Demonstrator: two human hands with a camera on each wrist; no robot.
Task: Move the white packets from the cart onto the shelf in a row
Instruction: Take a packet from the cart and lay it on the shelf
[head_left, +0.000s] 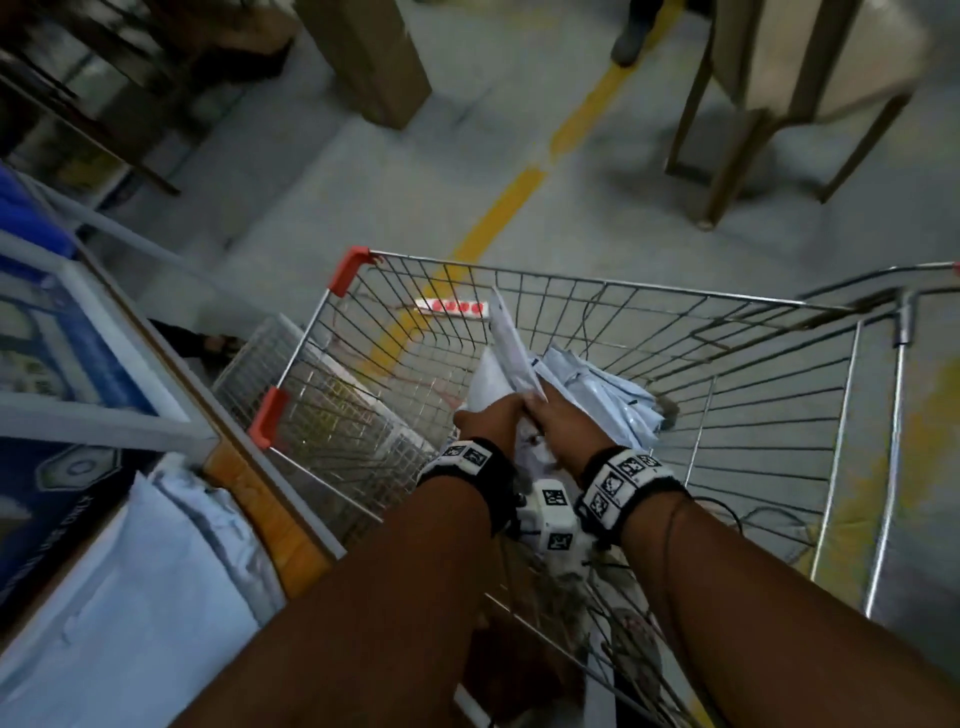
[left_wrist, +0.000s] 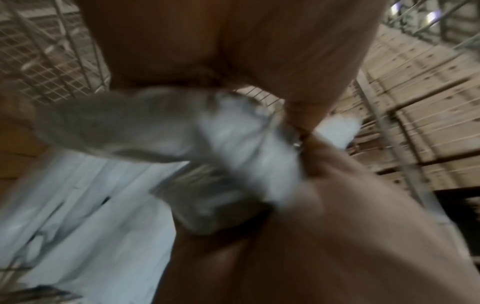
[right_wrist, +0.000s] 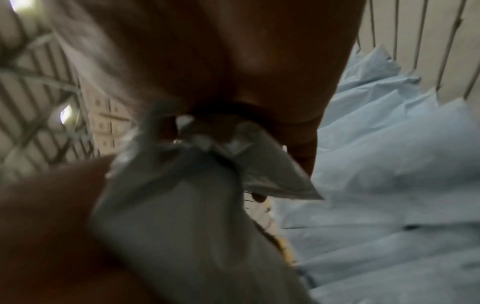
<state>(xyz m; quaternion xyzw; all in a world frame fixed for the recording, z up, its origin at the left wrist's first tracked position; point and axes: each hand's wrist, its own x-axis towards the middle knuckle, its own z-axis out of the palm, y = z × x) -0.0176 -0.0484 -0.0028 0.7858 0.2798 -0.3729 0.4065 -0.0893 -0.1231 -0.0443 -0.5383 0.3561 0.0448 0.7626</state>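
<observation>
Left hand (head_left: 488, 418) and right hand (head_left: 558, 415) sit together inside the wire cart (head_left: 613, 283); fingers of both curl round one bunch of white packets (head_left: 511, 353), its top edge standing above the rim; the count within the bunch cannot be told; a heap of loose packets (head_left: 602, 395) lies just right of the hands on the cart floor; more packets (head_left: 156, 561) lie on the shelf (head_left: 260, 499) at left.
</observation>
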